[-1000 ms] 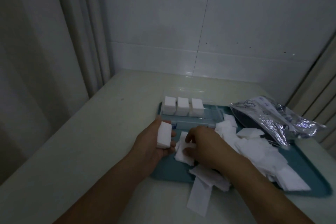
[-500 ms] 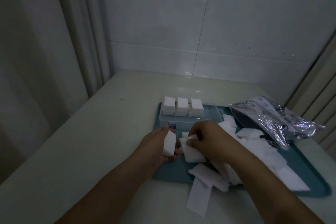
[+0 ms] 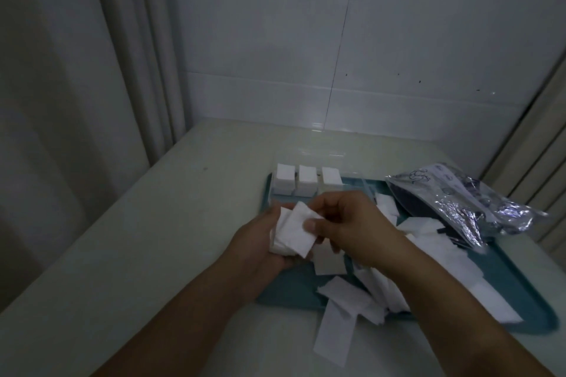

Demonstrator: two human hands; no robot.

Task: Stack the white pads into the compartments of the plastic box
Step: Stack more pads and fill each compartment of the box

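Observation:
My left hand (image 3: pixel 257 242) grips a small stack of white pads (image 3: pixel 280 232) above the near left corner of the teal tray (image 3: pixel 288 291). My right hand (image 3: pixel 346 223) pinches a single white pad (image 3: pixel 301 229) between thumb and fingers and lays it against that stack. Behind the hands stands the clear plastic box (image 3: pixel 364 187), with three white stacks (image 3: pixel 307 182) filling its left compartments. Its front wall is partly hidden by my right hand. Loose white pads (image 3: pixel 428 257) lie scattered across the tray.
A crinkled silver foil bag (image 3: pixel 465 202) rests on the tray's far right corner. One pad (image 3: pixel 335 333) hangs over the tray's near edge onto the pale table (image 3: pixel 153 223). A tiled wall stands behind and a curtain hangs at the left.
My right hand lifted one pad off the tray and brought it left and up onto the stack in my left hand. Both hands rose slightly toward the box.

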